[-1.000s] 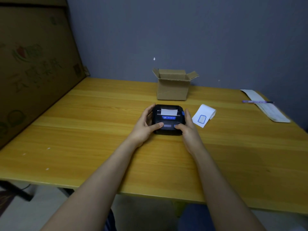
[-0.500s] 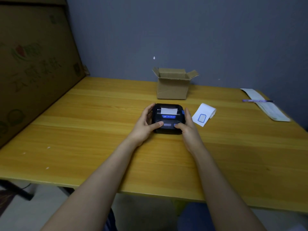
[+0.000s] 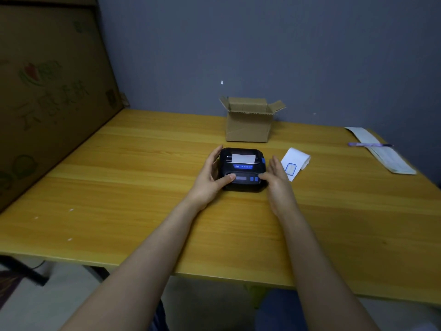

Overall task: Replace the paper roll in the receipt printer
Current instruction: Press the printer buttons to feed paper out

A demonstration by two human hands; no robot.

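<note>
A small black receipt printer (image 3: 242, 169) with blue buttons sits on the yellow wooden table (image 3: 143, 187), its lid closed and a short strip of white paper (image 3: 243, 158) sticking out of the top slot. My left hand (image 3: 211, 179) clasps its left side, thumb on the front panel. My right hand (image 3: 276, 180) rests against its right side, thumb tip on the front edge, fingers lifted slightly off. A white paper roll (image 3: 296, 162) with a blue-outlined label lies just right of the printer.
An open cardboard box (image 3: 249, 120) stands behind the printer near the wall. A long paper strip (image 3: 381, 151) with a purple pen (image 3: 370, 144) across it lies at the far right. A large cardboard sheet (image 3: 47, 91) leans along the table's left side.
My right hand has loosened and drawn slightly away from the printer's right side, uncovering the blue buttons. The printer and my left hand have stayed in place.
</note>
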